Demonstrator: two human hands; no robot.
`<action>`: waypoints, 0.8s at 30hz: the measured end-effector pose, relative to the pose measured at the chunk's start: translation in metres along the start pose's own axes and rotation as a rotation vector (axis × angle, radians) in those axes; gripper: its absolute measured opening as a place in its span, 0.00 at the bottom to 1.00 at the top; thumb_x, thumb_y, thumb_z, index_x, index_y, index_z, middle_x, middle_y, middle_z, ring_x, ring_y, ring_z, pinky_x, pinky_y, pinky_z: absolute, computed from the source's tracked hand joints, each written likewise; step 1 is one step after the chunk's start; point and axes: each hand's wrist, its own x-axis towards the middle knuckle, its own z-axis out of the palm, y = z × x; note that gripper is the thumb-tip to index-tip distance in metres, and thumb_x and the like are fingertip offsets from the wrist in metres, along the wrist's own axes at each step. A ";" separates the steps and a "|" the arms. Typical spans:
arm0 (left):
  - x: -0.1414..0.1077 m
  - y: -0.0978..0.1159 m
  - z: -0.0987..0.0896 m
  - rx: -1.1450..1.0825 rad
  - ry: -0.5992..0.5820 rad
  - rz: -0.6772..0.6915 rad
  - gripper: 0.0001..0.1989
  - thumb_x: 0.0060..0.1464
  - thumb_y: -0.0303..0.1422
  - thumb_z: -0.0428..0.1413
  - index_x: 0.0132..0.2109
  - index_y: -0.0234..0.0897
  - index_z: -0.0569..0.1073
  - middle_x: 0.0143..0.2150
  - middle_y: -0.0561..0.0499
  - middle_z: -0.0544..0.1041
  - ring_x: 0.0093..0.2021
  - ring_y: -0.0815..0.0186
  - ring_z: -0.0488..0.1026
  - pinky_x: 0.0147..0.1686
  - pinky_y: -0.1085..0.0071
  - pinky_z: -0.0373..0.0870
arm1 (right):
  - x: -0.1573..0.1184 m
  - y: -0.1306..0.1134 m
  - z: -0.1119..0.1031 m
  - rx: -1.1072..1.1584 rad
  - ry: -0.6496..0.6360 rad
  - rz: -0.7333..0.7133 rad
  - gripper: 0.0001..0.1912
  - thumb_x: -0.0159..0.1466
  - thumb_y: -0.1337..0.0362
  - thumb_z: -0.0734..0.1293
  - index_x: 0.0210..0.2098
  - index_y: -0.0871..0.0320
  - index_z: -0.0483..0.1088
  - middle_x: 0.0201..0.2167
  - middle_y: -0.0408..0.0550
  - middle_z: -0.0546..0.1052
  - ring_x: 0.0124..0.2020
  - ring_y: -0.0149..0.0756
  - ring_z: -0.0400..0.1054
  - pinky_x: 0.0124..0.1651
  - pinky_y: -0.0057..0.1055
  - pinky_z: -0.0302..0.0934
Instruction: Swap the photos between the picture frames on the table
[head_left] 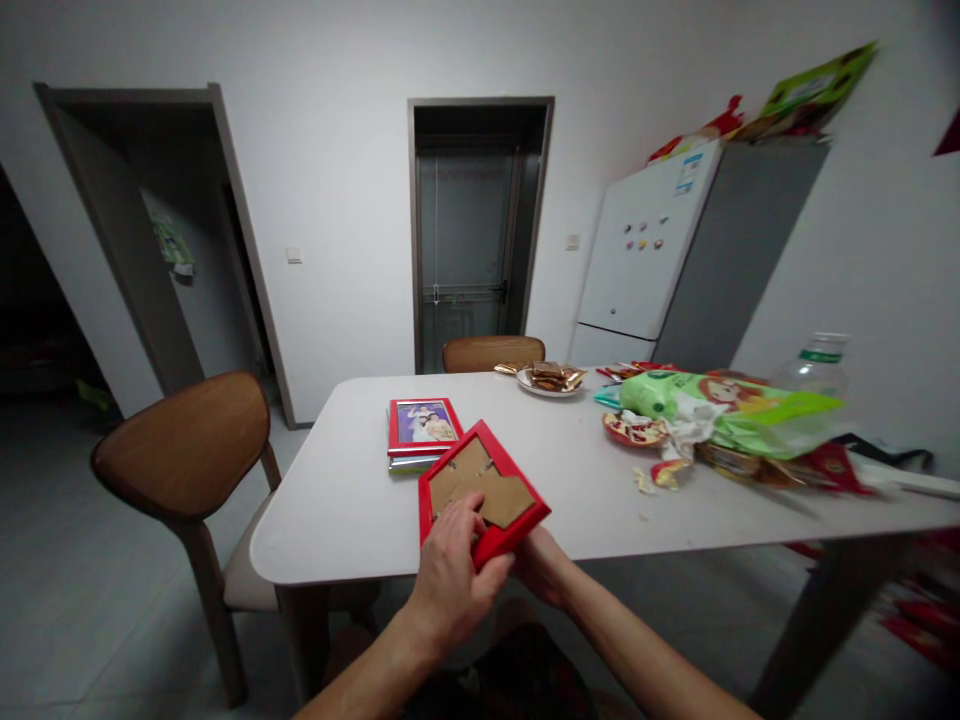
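I can't read a single word, brand or number from where I am. The refrigerator [637, 270] has a blue-and-white label [688, 174] high on its white door, its print too small for me to make out. On top of it, the green package [821, 90] carries a pale printed panel — blurred to me. On my bench [352, 530], the green bag [675, 397] bears a printed picture of a figure, and the clear bottle [810, 378] has a green band — I can make out no lettering on either.

Bare hands [454, 565], bare forearms [637, 640], dark, faintly patterned lap garment [525, 680]
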 end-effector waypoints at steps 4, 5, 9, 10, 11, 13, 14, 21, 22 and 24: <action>0.002 0.012 0.008 -0.271 0.127 0.033 0.05 0.46 0.28 0.51 0.33 0.38 0.62 0.54 0.45 0.63 0.53 0.59 0.61 0.51 0.60 0.58 | -0.013 0.007 0.034 0.225 -0.031 -0.017 0.16 0.50 0.58 0.64 0.38 0.57 0.67 0.30 0.46 0.74 0.33 0.34 0.68 0.37 0.29 0.61; 0.003 0.014 0.010 -0.307 0.133 0.057 0.06 0.46 0.28 0.51 0.34 0.38 0.62 0.54 0.45 0.63 0.53 0.59 0.60 0.51 0.60 0.57 | -0.013 0.005 0.037 0.248 0.009 -0.049 0.16 0.50 0.58 0.64 0.37 0.57 0.67 0.29 0.45 0.74 0.31 0.34 0.68 0.36 0.29 0.61; 0.018 0.023 0.014 -0.367 0.156 0.095 0.17 0.45 0.26 0.53 0.45 0.39 0.60 0.52 0.45 0.66 0.52 0.61 0.63 0.51 0.62 0.58 | -0.004 -0.013 0.017 0.138 0.218 -0.123 0.16 0.51 0.56 0.62 0.36 0.57 0.66 0.23 0.43 0.73 0.23 0.33 0.66 0.27 0.29 0.60; 0.024 0.024 0.015 -0.388 0.164 0.086 0.22 0.45 0.25 0.53 0.48 0.39 0.57 0.51 0.45 0.67 0.51 0.62 0.64 0.51 0.63 0.59 | 0.001 -0.018 0.004 0.089 0.268 -0.138 0.16 0.51 0.56 0.62 0.37 0.57 0.66 0.23 0.43 0.73 0.23 0.33 0.66 0.26 0.29 0.60; 0.032 0.025 0.015 -0.415 0.163 0.076 0.26 0.45 0.25 0.54 0.51 0.38 0.55 0.51 0.46 0.67 0.50 0.63 0.64 0.51 0.64 0.59 | 0.007 -0.025 -0.011 0.038 0.316 -0.176 0.17 0.52 0.57 0.62 0.40 0.57 0.65 0.25 0.43 0.74 0.24 0.33 0.67 0.27 0.28 0.61; 0.048 0.020 0.020 -0.481 0.121 0.054 0.29 0.44 0.26 0.55 0.53 0.38 0.54 0.50 0.46 0.68 0.50 0.64 0.65 0.50 0.66 0.61 | 0.020 -0.037 -0.044 -0.110 0.413 -0.197 0.21 0.52 0.61 0.61 0.46 0.57 0.62 0.28 0.44 0.75 0.28 0.33 0.69 0.31 0.28 0.62; 0.055 0.015 0.025 -0.506 0.088 0.032 0.29 0.44 0.27 0.56 0.53 0.37 0.55 0.50 0.45 0.68 0.49 0.64 0.66 0.49 0.66 0.61 | 0.027 -0.044 -0.061 -0.242 0.456 -0.186 0.23 0.53 0.62 0.60 0.49 0.58 0.60 0.29 0.44 0.76 0.29 0.34 0.69 0.31 0.29 0.62; 0.066 -0.031 0.083 -0.182 -0.070 -0.306 0.22 0.46 0.28 0.55 0.49 0.37 0.61 0.44 0.47 0.73 0.41 0.65 0.71 0.40 0.71 0.67 | 0.057 -0.075 -0.145 -1.102 0.687 -0.134 0.20 0.51 0.63 0.62 0.43 0.61 0.69 0.33 0.51 0.76 0.35 0.39 0.69 0.36 0.28 0.60; 0.063 -0.035 0.090 -0.155 -0.084 -0.322 0.21 0.46 0.28 0.55 0.49 0.37 0.62 0.43 0.46 0.74 0.40 0.64 0.71 0.40 0.71 0.67 | 0.059 -0.076 -0.150 -1.146 0.693 -0.121 0.20 0.51 0.63 0.62 0.43 0.61 0.69 0.34 0.52 0.76 0.36 0.40 0.69 0.37 0.29 0.59; 0.059 -0.040 0.099 -0.081 -0.112 -0.354 0.19 0.45 0.31 0.55 0.47 0.37 0.63 0.42 0.46 0.74 0.40 0.63 0.71 0.39 0.70 0.66 | 0.063 -0.076 -0.157 -1.233 0.696 -0.094 0.19 0.50 0.63 0.63 0.42 0.60 0.70 0.36 0.53 0.75 0.38 0.41 0.68 0.38 0.29 0.59</action>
